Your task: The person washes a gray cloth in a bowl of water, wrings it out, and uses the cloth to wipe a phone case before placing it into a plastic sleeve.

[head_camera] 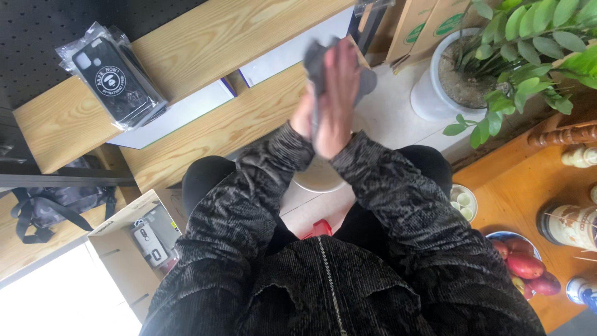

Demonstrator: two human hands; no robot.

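A soft grey cloth-like item point(323, 59), blurred, is pressed between the two palms, its upper edge and right side protruding past the fingers. The right hand point(336, 102) lies flat against it, fingers straight and together, pointing away from the body. The left hand point(303, 115) is mostly hidden behind the right; only its heel and thumb side show, closed against the same item. Directly beyond the hands run pale wooden shelf boards point(236, 121) with a white panel point(292, 50) between them. Far left of the hands, on the upper board, rests a stack of black phone cases in clear plastic sleeves point(112, 78). Below the wrists sits a round off-white object point(318, 179), partly covered. Right of the hands stands a white pot with a green leafy plant point(429, 93). Lower left is an open cardboard box point(134, 249); lower right, a bowl of red fruit point(522, 264).
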